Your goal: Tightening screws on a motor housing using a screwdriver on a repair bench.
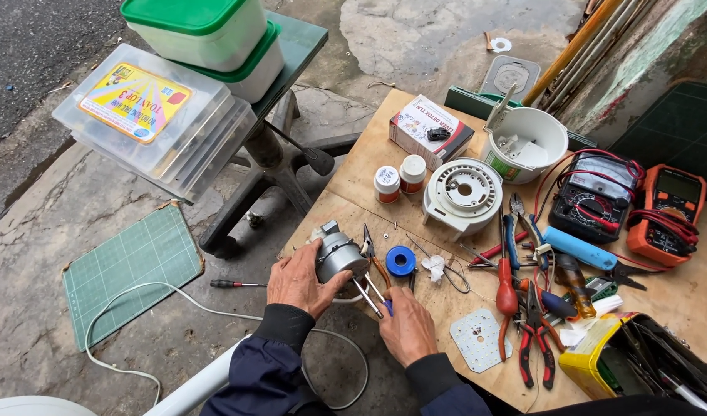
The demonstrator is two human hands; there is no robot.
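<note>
— Grey metal, that small motor [340,254]: can you see all of it?

— No. Its underside is hidden behind the left hand [296,281], and whatever it rests on is covered by both hands. The tip of the tool at the right hand [403,327] is hard to make out too; only a thin metal shaft [366,296] shows, slanting up toward the motor.

— What else is cut off?

— The yellow toolbox [592,362] runs out of the bottom right, and its contents are a dark jumble.

— And the surface?

— A plywood board [369,154] serves as the bench, set outdoors over cracked concrete ground [76,223]. A green cutting mat [130,270] and a white cable [184,304] lie on the ground. On the board: a white round fan housing [463,196], a roll of blue tape [400,260], red-handled pliers [534,339], and an orange multimeter [669,212] at the far right.

— The hands?

— The left hand is curled around the motor's side, gripping it at the board's near-left edge. The right hand is closed around the tool's handle, just beside the motor, shaft touching or nearly touching it; I cannot tell which.
</note>
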